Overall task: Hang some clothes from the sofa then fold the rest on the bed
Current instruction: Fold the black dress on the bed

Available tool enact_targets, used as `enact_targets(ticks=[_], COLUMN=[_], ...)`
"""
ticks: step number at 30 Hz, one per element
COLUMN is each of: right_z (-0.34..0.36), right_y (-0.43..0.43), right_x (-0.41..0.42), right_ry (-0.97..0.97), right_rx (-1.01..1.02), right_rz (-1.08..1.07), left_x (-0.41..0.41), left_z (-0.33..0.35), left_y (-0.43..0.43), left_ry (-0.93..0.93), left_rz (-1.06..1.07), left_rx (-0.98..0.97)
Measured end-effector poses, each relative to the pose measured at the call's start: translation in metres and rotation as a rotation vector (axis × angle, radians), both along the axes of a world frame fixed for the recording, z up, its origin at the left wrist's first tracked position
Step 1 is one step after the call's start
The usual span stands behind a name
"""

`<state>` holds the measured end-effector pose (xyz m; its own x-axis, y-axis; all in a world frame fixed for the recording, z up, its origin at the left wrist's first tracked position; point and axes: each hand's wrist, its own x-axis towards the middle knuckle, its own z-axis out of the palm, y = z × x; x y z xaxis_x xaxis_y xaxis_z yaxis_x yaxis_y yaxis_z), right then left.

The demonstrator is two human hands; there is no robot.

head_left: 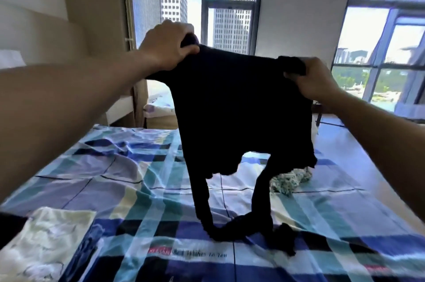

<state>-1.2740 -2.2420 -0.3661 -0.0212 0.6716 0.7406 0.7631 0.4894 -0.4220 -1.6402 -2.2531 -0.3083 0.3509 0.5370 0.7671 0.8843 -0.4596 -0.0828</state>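
A black garment [239, 111] hangs in the air over the bed [142, 201], stretched between both hands. My left hand [169, 46] grips its upper left corner. My right hand [310, 79] grips the upper right corner, a little lower. Two long thin black strips trail from the garment's lower edge down onto the checked blue, teal and white bedsheet, where their ends lie bunched. A pale cream folded cloth [46, 235] lies on the bed at the near left. A small green-and-white patterned cloth [289, 181] sits crumpled on the bed behind the garment.
The padded headboard and wall [39, 28] stand at the left. Tall windows [230, 17] face me beyond the bed, with more glazing [379, 56] at the right. Wooden floor [379, 155] runs along the bed's right side.
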Motion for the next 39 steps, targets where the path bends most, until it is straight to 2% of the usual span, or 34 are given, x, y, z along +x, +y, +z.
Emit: enact_targets(ticks=[3, 6, 9, 12, 15, 17, 19, 21, 23, 25, 27, 29, 31, 33, 34, 36, 37, 39], right_z=[0.014, -0.024, -0.106, -0.212, -0.322, -0.37, -0.378, -0.368, -0.363, -0.366, -0.374, -0.384, -0.394, -0.399, -0.396, -0.384, -0.378, -0.365], right_y=[-0.01, -0.038, -0.066, -0.095, -0.125, -0.144, -0.158, -0.16, -0.145, -0.118, -0.092, -0.071, -0.06, -0.054, -0.054, -0.062, -0.069, -0.095], right_x=[-0.002, -0.01, -0.017, -0.029, -0.049, -0.066, -0.084, -0.092, -0.085, -0.067, -0.048, -0.028, -0.015, -0.012, -0.015, -0.03, -0.041, -0.071], right_ry=[0.044, 0.032, -0.027, -0.162, -0.353, -0.369, -0.456, -0.476, -0.279, -0.194, -0.3, -0.402, -0.426, -0.412, -0.39, -0.254, -0.135, 0.105], right_rx=[-0.005, -0.138, -0.341, -0.626, -0.827, -0.94, -1.012, -1.095, -1.038, -0.797, -0.676, -0.815, -0.932, -0.932, -0.902, -0.828, -0.808, -0.863], right_rz=[0.053, 0.161, 0.26, 0.38, 0.393, 0.438, 0.527, 0.625, 0.583, 0.332, 0.034, -0.185, -0.264, -0.306, -0.314, -0.223, -0.085, 0.347], left_x=[0.002, 0.0, -0.006, -0.01, -0.011, -0.005, 0.005, 0.02, 0.039, 0.054, 0.064, 0.07, 0.073, 0.076, 0.078, 0.086, 0.092, 0.101], left_z=[0.011, -0.022, -0.107, -0.224, -0.334, -0.383, -0.408, -0.417, -0.43, -0.446, -0.461, -0.472, -0.473, -0.466, -0.463, -0.453, -0.446, -0.438], left_y=[-0.015, -0.035, -0.045, -0.055, -0.069, -0.077, -0.083, -0.091, -0.102, -0.115, -0.123, -0.125, -0.127, -0.128, -0.128, -0.127, -0.126, -0.121], left_ry=[-0.013, 0.011, 0.046, 0.149, 0.287, 0.348, 0.34, 0.209, 0.07, 0.006, 0.009, 0.006, -0.016, -0.08, -0.151, -0.418, -0.62, -1.055], left_rz=[-0.082, -0.177, -0.251, -0.288, -0.186, -0.073, -0.019, -0.049, -0.151, -0.226, -0.27, -0.302, -0.299, -0.297, -0.306, -0.335, -0.346, -0.349], left_rx=[0.029, -0.092, -0.334, -0.642, -0.914, -1.006, -0.931, -0.873, -0.937, -1.016, -1.016, -0.999, -1.009, -1.044, -1.058, -1.126, -1.213, -1.451])
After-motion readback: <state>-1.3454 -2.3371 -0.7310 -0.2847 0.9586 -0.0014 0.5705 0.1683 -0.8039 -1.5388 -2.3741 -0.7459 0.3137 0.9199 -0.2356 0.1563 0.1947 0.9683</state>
